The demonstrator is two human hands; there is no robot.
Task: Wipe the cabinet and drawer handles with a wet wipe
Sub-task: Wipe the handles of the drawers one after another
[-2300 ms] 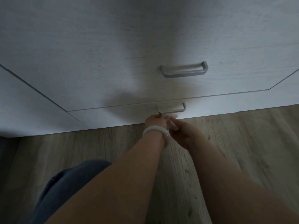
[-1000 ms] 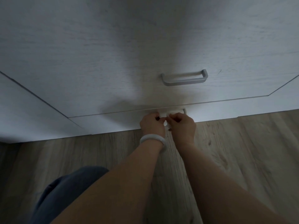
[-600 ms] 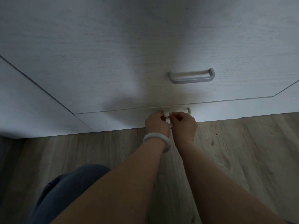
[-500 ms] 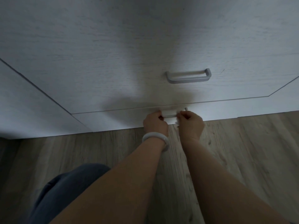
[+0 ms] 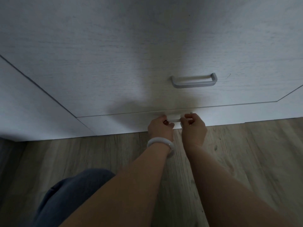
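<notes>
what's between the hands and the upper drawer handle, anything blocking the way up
Nothing visible. Both the left hand and right hand are at the bottom handle; only bare drawer front separates them from the upper handle.

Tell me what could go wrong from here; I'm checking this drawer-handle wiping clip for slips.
1. The left hand grips one end of the lower handle while the right hand pinches the wet wipe near the other end. A pull could slide the bottom drawer open.
2. Only a small part of the wipe shows, so it may slip from the fingers or miss the handle's underside.
3. The upper handle is untouched now and might be skipped.
</notes>
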